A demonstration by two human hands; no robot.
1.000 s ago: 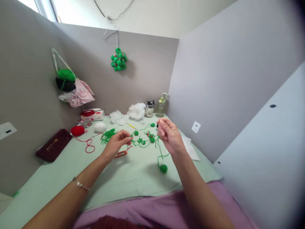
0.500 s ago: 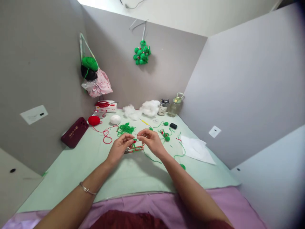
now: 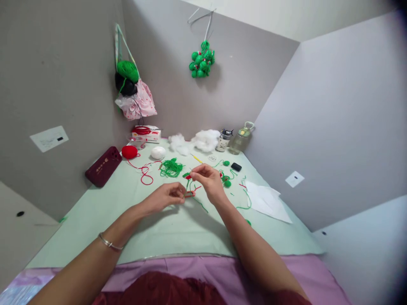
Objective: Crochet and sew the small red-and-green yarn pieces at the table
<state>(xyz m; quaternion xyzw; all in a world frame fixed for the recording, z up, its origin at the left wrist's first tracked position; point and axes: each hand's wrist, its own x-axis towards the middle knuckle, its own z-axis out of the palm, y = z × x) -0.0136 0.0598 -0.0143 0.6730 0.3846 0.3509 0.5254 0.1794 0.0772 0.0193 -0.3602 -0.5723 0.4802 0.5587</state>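
Observation:
My right hand point(image 3: 207, 178) pinches a small green and red crocheted piece point(image 3: 188, 176) above the table, with green yarn strands hanging below it. Lower and to the left, my left hand point(image 3: 170, 196) has its fingers curled together beside a pair of scissors with orange-red handles point(image 3: 191, 193). The scissors' blades are hidden behind that hand. A green strand runs close to the left fingertips; whether they grip the strand or the scissors is unclear. Behind the hands lies a loose tangle of green yarn point(image 3: 171, 167).
A red yarn ball point(image 3: 129, 152), a white ball point(image 3: 158, 152) and white stuffing point(image 3: 206, 140) lie toward the back. A yellow-handled crochet hook point(image 3: 197, 159), green crocheted balls point(image 3: 227, 184) and white paper point(image 3: 269, 201) are farther right. A bottle point(image 3: 241, 140) stands by the back wall; a phone point(image 3: 104, 166) leans left.
My left hand has come away from the crocheted piece and dropped down to the scissors. My right hand keeps the piece, slightly higher. The view has shifted a little.

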